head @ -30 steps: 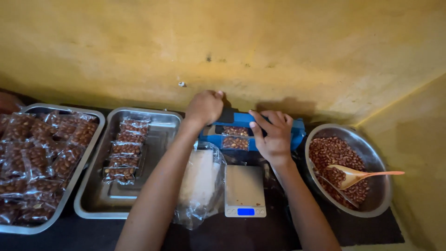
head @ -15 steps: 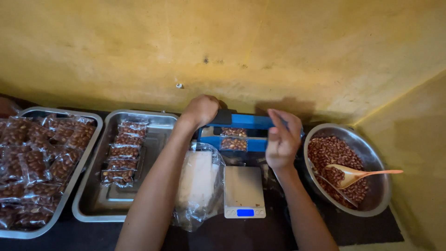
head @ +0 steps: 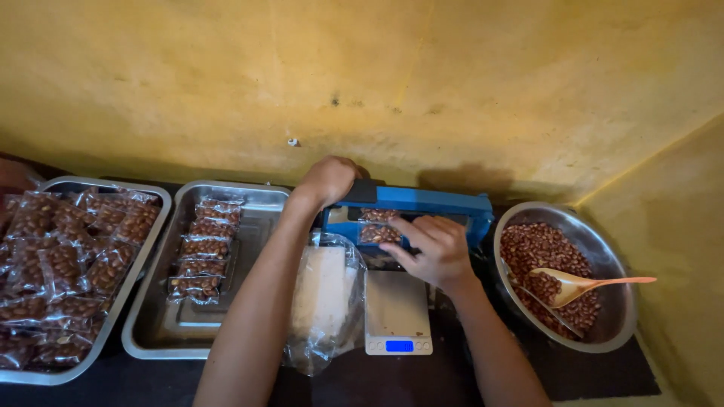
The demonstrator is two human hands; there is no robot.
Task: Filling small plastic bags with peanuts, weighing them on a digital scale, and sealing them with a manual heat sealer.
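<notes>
At frame centre the left hand presses closed-fisted on the blue sealer while the right hand pinches a small peanut bag in it, with sealed packets traying at left and loose peanuts remaining in the right bowl.

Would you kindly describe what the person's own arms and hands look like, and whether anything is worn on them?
Both forearms are bare from where they enter at the bottom edge of the head view: no sleeves show. The left hand and the right hand wear no gloves, and no watch, bracelet or ring is visible on either. Fingernails are too small to judge.
</notes>
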